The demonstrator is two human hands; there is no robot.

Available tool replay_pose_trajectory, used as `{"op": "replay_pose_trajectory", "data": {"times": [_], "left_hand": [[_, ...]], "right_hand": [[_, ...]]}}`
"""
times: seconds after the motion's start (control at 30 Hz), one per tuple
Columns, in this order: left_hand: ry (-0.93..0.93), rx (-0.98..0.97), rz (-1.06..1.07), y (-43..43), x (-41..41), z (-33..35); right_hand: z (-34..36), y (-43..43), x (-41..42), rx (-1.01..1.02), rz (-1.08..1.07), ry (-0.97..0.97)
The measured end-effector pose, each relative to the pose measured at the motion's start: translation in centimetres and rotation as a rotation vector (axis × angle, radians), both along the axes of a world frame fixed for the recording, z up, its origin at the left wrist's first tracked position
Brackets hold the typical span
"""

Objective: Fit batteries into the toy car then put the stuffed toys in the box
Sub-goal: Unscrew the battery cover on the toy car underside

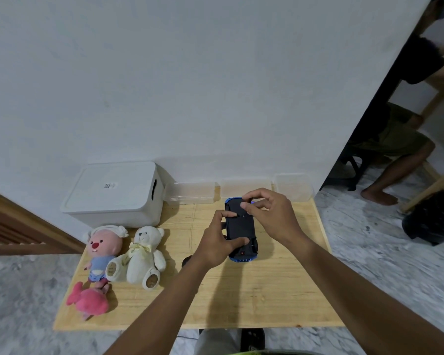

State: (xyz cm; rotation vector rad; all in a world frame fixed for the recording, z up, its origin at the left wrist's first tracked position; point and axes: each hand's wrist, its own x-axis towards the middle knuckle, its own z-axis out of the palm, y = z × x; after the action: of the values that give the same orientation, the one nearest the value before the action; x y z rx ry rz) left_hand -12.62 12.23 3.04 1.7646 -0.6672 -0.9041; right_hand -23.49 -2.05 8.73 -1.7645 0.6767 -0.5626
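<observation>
A blue toy car (241, 228) lies upside down on the wooden table (280, 290), its black underside facing up. My left hand (217, 243) grips the car's left side, thumb across its near end. My right hand (268, 213) hovers over the far end with thumb and fingers pinched at the underside; whether it holds anything is hidden. Three stuffed toys lie at the left: a pink-faced beaver (103, 248), a cream teddy bear (140, 254) and a pink plush (89, 302). The white lidded box (116, 194) stands behind them, lid on.
Three clear plastic containers (245, 192) line the wall behind the car. A small dark object (186, 261) peeks out beside my left wrist. A person sits on a stool (395, 149) at the right, with a black bag (433, 217) on the floor.
</observation>
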Motion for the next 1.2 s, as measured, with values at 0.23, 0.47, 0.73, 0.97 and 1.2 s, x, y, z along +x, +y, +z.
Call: {"op": "replay_pose_trajectory", "data": {"times": [0.23,0.47,0.73,0.97,1.2], "left_hand": [[-0.007,0.01,-0.004,0.0,0.2,0.1],[-0.013,0.001,0.004,-0.4,0.5,0.3],[0.003,-0.015,0.009,-0.7,0.7,0.3],[0.003,-0.01,0.039,-0.5,1.3,0.0],[0.017,-0.015,0.039,-0.7,1.8,0.2]], "right_hand": [[-0.2,-0.3,0.0,-0.018,-0.012,-0.008],[-0.1,-0.5,0.3,0.035,-0.038,-0.01],[0.0,-0.3,1.0,0.042,-0.068,-0.023],[0.1,-0.5,1.5,0.024,-0.032,-0.004],[0.2,-0.4,2.3,0.054,-0.029,-0.035]]}}
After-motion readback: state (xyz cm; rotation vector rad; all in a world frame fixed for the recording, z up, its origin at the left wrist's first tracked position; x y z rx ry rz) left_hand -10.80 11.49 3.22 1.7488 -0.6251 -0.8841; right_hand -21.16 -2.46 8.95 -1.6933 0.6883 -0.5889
